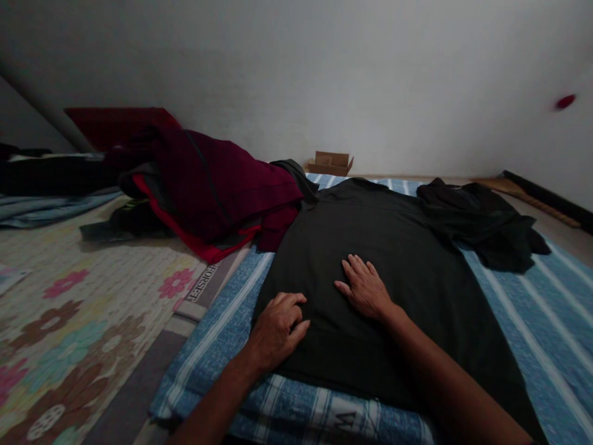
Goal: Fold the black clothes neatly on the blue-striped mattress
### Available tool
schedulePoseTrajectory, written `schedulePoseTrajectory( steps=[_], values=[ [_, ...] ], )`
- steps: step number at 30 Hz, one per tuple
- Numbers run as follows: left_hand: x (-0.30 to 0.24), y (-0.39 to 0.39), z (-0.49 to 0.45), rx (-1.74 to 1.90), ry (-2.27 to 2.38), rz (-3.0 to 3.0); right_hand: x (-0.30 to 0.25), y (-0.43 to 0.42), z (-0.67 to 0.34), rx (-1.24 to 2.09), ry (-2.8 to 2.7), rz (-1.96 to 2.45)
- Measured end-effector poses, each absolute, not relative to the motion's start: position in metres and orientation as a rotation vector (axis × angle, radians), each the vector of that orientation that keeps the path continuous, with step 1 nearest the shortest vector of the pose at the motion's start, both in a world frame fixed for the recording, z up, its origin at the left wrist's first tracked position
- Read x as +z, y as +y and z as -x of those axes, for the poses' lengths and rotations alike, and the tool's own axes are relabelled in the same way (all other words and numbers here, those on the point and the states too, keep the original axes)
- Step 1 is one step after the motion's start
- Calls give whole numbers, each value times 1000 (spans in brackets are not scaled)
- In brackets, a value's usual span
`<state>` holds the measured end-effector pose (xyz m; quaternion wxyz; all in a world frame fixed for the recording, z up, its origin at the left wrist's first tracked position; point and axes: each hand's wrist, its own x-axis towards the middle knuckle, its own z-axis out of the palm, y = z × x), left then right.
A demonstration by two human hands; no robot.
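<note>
A dark long-sleeved top lies spread flat in front of me, its hem towards me and its collar at the far end. My right hand rests palm down on the middle of the cloth with its fingers stretched out. Near the lower left edge of the garment, my left hand touches the fabric, fingers loosely bent and apart. Neither hand grips anything. One sleeve is bunched on the right; beneath the top is a blue striped sheet.
A heap of clothes with a maroon garment lies at the left, against the top's far left side. Further left is a flowered bedspread with folded clothes. A small cardboard box stands by the wall.
</note>
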<state>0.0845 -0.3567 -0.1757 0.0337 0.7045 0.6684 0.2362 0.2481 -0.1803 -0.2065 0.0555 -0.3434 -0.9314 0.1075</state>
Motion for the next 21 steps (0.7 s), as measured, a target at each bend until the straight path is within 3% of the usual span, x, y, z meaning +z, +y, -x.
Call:
schedulePoseTrajectory(
  steps=[14,21],
  values=[
    [-170,-363,-81,818,2014,-2101,-196,-187,-252,352,-2768,1086],
    [-163,-376,-55,986,2353,-1940,-168,-243,-255,449,-2766,529]
  ],
)
